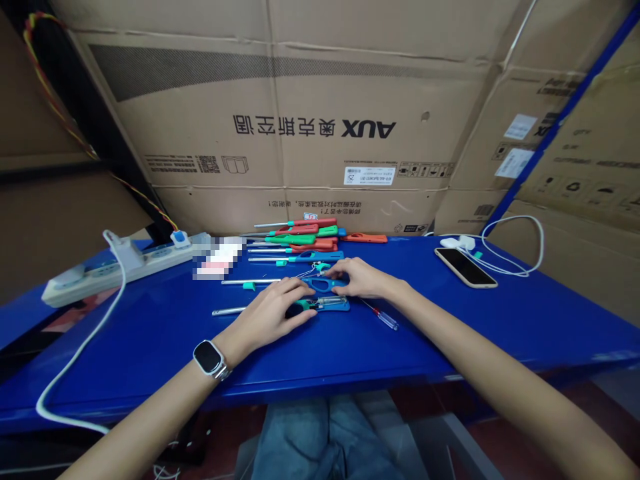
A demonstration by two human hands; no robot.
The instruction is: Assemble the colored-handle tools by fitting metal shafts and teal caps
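Note:
My left hand [273, 310] rests palm down on a blue long-nozzle lighter [320, 305] lying on the blue table [150, 333], fingers curled over its handle. My right hand [360, 277] lies just behind it, fingers bent on a second blue lighter [320, 285]. A small red-and-clear screwdriver [383, 315] lies right of the near lighter. A smartwatch [209, 358] is on my left wrist.
A row of red, green and blue lighters [305, 237] lies at the back by the cardboard boxes [280, 127]. A white power strip [120, 263] with a cable sits at the left. A phone [465, 267] on a white charging cable lies at the right.

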